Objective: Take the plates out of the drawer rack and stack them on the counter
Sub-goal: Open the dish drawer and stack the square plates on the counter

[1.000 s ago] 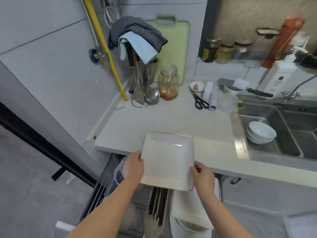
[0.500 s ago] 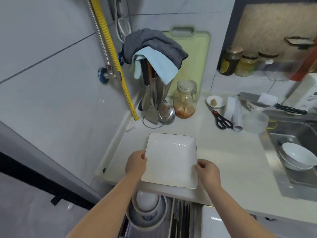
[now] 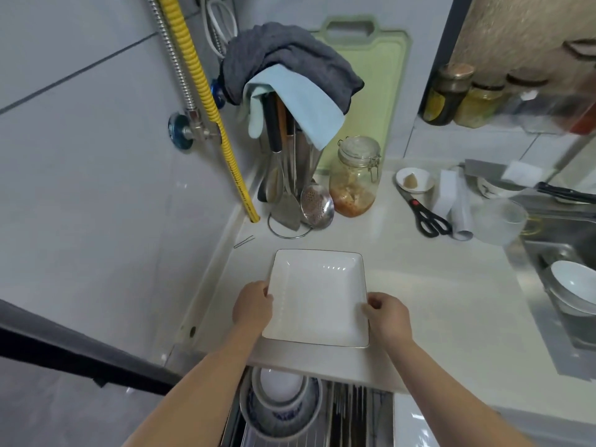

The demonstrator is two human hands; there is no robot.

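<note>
A white square plate [image 3: 317, 296] with a thin dark rim lies flat near the front edge of the pale counter [image 3: 429, 295]. My left hand [image 3: 253, 306] grips its left edge and my right hand [image 3: 387, 312] grips its right edge near the front corner. Below the counter edge the drawer rack [image 3: 351, 414] stands pulled out, with stacked blue-patterned bowls [image 3: 280, 404] at its left, dark slots in its middle and a white plate [image 3: 408, 424] partly seen at its right.
A utensil stand [image 3: 290, 195] draped with cloths, a glass jar [image 3: 354, 179], scissors [image 3: 425, 214], a small dish [image 3: 414, 180] and a plastic cup [image 3: 500, 221] crowd the counter's back. The steel sink [image 3: 548, 253] at right holds white bowls [image 3: 577, 285]. A tiled wall closes the left.
Both hands carried the square plate up from over the drawer rack, forward over the counter, and lowered it near the front edge. The view shifted forward too.
</note>
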